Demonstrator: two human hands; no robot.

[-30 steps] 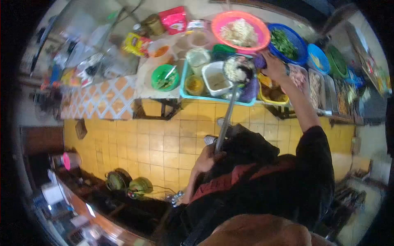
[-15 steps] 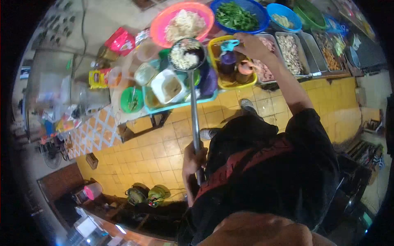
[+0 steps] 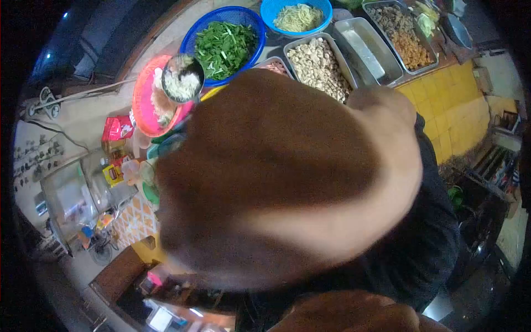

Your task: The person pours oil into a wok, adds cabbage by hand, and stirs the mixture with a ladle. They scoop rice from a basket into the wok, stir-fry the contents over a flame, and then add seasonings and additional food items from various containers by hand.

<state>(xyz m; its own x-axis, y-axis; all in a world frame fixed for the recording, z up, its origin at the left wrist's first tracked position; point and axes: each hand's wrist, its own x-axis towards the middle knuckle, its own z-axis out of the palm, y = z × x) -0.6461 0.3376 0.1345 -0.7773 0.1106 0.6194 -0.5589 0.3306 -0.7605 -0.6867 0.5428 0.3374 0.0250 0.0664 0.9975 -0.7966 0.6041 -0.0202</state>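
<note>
My right hand [image 3: 271,149], large and blurred close to the camera, covers the middle of the view with its forearm; its fingers cannot be made out, nor anything in them. The round ladle [image 3: 182,78], holding white shredded food, shows over the pink basket [image 3: 145,105], beside the blue basket [image 3: 261,36] of chopped green leaves. Its handle and my left hand are hidden behind my right hand and arm. Only a sliver of the yellow tub [image 3: 213,92] shows.
A light blue basket [image 3: 330,14] holds pale strips. Metal trays to the right include one of chopped pale pieces [image 3: 319,66] and one of orange and grey pieces [image 3: 412,50]. Red and yellow packets [image 3: 113,175] lie at the left. Yellow floor tiles [image 3: 442,110] show at right.
My right hand has left the blue cloth-like item at the yellow tub and come up before the camera. The view has turned, and the ladle appears further left, over the pink basket.
</note>
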